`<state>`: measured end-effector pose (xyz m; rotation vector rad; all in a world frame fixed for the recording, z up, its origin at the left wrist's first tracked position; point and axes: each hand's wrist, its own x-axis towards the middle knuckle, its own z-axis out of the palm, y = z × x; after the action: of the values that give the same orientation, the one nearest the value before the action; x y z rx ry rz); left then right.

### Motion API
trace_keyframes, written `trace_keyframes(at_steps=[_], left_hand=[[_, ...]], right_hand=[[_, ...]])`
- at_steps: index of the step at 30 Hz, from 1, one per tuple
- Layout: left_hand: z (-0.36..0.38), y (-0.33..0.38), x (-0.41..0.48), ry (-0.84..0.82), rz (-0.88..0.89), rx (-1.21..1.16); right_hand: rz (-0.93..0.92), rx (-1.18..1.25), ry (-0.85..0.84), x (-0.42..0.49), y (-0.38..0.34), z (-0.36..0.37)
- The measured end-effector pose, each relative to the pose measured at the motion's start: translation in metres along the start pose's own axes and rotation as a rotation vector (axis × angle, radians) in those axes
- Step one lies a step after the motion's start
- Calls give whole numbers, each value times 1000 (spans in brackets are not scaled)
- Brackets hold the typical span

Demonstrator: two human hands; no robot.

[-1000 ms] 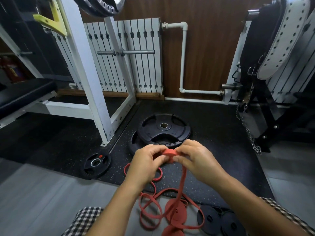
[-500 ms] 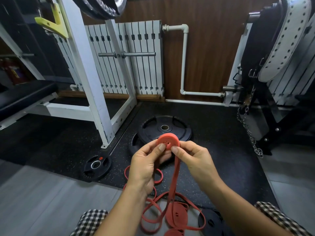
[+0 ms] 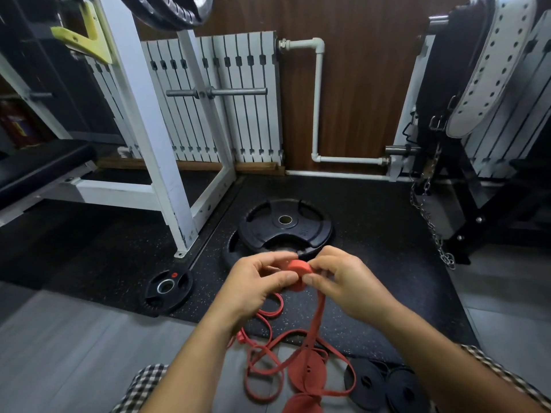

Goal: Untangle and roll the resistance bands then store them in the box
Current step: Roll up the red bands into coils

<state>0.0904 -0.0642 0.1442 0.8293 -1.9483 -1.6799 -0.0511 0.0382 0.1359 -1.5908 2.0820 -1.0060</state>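
A small tight roll of red resistance band [image 3: 295, 271] is held between both hands above the floor. My left hand [image 3: 253, 286] pinches its left side with thumb and fingers; my right hand [image 3: 343, 281] pinches its right side. The band's unrolled tail [image 3: 316, 318] hangs down to a loose red tangle [image 3: 268, 374] on the floor between my knees. Two finished red rolls [image 3: 307, 372] lie flat there, and two black rolled bands [image 3: 384, 386] lie to their right. No box is in view.
Stacked black weight plates [image 3: 286, 225] lie on the speckled rubber mat just beyond my hands, a small plate [image 3: 167, 289] to the left. A white rack post [image 3: 167, 180] stands at left, a chain [image 3: 432, 231] and black machine frame at right.
The roll was lifted face-on half a second ago; now it is lower and turned edge-on between my fingers. Both hands have moved down and closer to me, and the view has shifted slightly.
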Motion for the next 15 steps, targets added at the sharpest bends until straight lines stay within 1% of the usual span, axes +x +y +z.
trace_keyframes(at_steps=[2,4,6,8,12,15], left_hand=[[0,3,-3,-49,20,-6],[1,3,-4,-48,29,-134],[2,2,-2,-17,4,-305],[2,0,0,43,-15,-443],[13,1,0,149,-20,-583],[22,2,-1,160,-100,-783]], right_hand=[[-5,18,-47,-2,-1,-1],[21,173,-33,-2,-5,-3],[47,354,9,-2,-9,-6],[72,472,41,-3,-11,-6],[136,631,162,-3,-14,6],[171,695,193,0,-14,12]])
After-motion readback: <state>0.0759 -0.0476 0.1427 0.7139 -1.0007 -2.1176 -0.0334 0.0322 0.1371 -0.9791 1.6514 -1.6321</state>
